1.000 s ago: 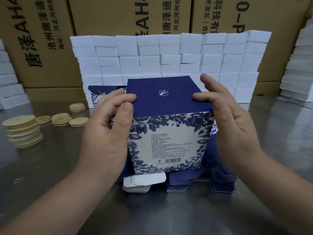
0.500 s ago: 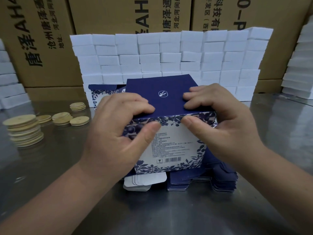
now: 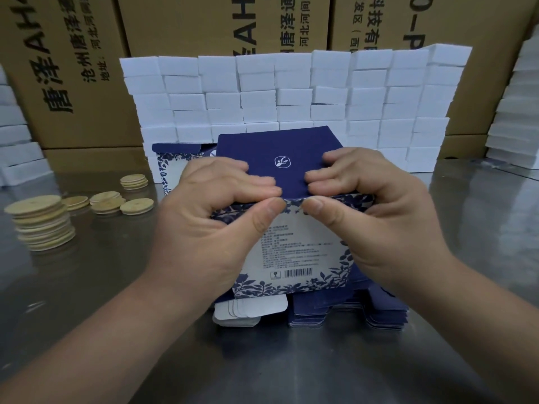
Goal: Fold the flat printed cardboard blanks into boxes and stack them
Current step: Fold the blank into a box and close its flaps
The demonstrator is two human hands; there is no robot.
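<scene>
The left hand and the right hand both pinch the top front edge of a blue box. On each hand the fingers are curled down on the dark blue lid, and the thumb pushes on the front side just under the edge. The two thumbs nearly touch in the middle. The box stands upright with its lid down. Its front is white with blue flowers, small writing and a bar code.

The box sits on a pile of flat blanks that lies on the shiny grey desk. Some white tabs poke out at the front left of the pile.

Just behind the box, to the left, stands a second box with the same flowers. Behind both is a wall of white blocks. Well off to the left are stacks of round wooden discs. Big brown cartons with black writing stand at the very back.
</scene>
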